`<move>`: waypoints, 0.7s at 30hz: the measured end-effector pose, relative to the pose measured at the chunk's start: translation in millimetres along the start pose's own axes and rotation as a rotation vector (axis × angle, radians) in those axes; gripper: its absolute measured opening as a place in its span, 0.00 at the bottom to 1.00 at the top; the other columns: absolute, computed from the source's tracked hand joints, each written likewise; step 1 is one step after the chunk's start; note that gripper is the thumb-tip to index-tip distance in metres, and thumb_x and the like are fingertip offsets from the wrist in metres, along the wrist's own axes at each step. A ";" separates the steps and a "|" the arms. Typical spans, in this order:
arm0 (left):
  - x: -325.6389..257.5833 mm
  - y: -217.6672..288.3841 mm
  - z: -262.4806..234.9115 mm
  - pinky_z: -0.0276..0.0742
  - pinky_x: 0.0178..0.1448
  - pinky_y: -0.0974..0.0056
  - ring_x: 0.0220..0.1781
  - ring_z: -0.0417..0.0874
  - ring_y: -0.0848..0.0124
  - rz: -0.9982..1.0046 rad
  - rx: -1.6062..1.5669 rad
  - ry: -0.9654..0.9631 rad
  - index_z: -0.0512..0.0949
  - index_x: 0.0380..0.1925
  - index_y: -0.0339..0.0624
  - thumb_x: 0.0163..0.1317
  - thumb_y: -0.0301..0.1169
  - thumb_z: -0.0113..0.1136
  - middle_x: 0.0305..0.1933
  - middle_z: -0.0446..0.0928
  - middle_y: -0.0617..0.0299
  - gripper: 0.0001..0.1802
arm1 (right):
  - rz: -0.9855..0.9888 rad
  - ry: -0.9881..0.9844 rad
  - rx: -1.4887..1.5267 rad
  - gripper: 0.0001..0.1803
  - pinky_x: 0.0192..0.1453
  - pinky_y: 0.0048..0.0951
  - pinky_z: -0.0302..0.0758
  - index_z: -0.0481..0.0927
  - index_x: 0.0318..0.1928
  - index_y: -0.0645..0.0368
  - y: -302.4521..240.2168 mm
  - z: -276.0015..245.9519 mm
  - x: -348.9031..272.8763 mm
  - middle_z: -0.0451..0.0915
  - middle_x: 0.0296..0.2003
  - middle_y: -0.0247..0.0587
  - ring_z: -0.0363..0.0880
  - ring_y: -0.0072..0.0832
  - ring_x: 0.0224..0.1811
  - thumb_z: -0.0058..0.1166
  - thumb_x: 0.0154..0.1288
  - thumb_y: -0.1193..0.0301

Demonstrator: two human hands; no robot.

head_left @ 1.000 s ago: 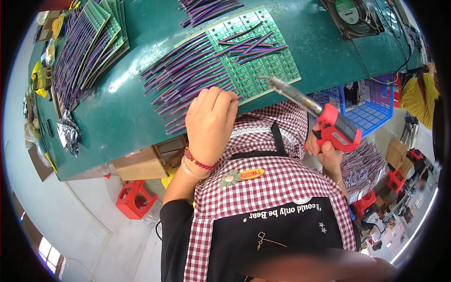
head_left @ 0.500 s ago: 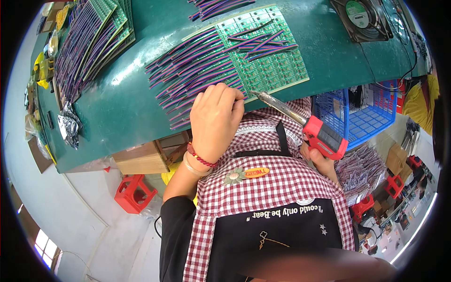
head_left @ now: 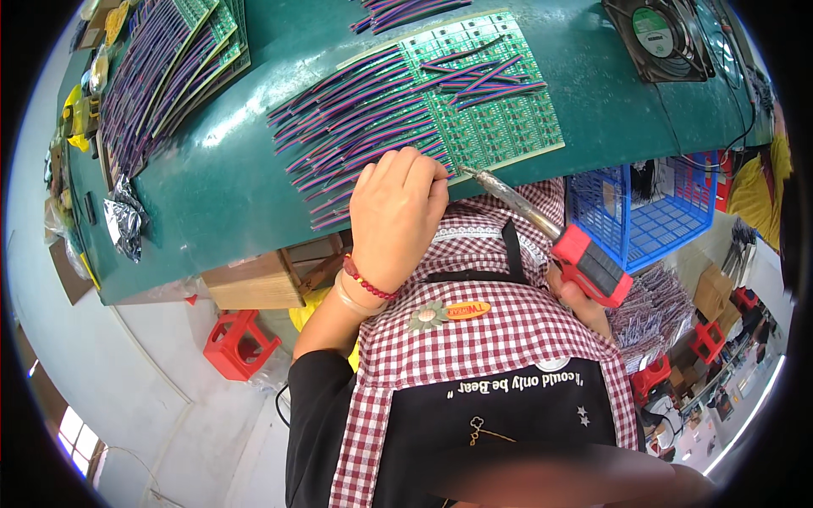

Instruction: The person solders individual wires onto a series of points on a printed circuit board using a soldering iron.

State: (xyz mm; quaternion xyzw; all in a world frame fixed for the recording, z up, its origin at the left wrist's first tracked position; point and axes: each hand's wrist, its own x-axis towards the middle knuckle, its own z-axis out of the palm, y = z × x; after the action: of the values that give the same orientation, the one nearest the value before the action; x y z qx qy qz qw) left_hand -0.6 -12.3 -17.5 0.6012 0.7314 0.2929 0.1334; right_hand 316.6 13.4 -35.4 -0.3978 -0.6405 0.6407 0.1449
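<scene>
- Soldering iron (head_left: 550,233): red handle, metal shaft, tilted, tip at the near edge of the circuit board panel.
- Circuit board panel (head_left: 500,110): green, flat on the green table, near its front edge.
- Ribbon wires (head_left: 364,118): purple-striped strips in parallel rows, fanning leftward off the panel's left edge; a few lie loose across its top.

surface (head_left: 246,169): smooth green, slight sheen | soldering iron (head_left: 542,229): metal shaft, red plastic grip | basket (head_left: 644,212): blue plastic mesh | apron (head_left: 500,339): checked cloth | foil bag (head_left: 123,224): crinkled, shiny
</scene>
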 end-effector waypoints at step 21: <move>3.0 0.1 -2.4 0.71 0.38 0.59 0.33 0.77 0.61 0.000 0.001 -0.035 0.75 0.26 0.41 0.48 0.22 0.64 0.28 0.74 0.60 0.07 | 0.025 0.041 -0.030 0.09 0.29 0.32 0.69 0.80 0.30 0.59 0.3 2.8 -3.3 0.77 0.26 0.37 0.77 0.33 0.26 0.63 0.51 0.69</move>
State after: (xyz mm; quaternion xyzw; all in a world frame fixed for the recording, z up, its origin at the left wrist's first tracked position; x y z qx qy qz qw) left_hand -2.6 -10.1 -15.2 0.6063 0.7291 0.2819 0.1460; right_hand 316.8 9.0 -35.0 -0.4209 -0.6421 0.6244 0.1440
